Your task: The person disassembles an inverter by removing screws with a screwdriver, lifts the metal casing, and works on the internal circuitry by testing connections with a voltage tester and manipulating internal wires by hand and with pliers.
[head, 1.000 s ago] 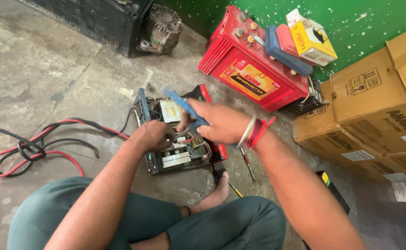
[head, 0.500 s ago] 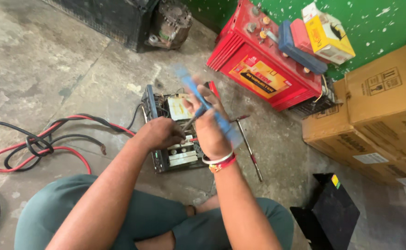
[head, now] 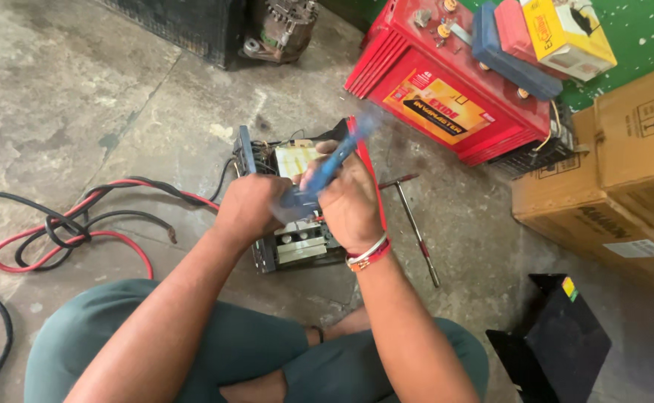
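An opened electronic unit (head: 297, 239) with bare circuit parts lies on the concrete floor in front of my crossed legs. My right hand (head: 353, 205) grips a blue-handled tool (head: 336, 160), blurred by motion, slanting up to the right above the unit. My left hand (head: 248, 209) is closed at the tool's lower end, right over the unit's left side. Whether the left fingers clasp the tool or a part of the unit is hidden by blur. A red and white bangle sits on my right wrist.
Red and black cables (head: 80, 231) coil at the left. A metal T-shaped rod (head: 416, 227) lies right of the unit. A big red battery (head: 446, 97) carries small boxes at the back. Cardboard boxes (head: 618, 172) stand at right, a black box (head: 565, 339) below them.
My right hand has drawn back from the right side toward my body and now holds the blue tool over the unit, next to my left hand. The camera view has shifted slightly.
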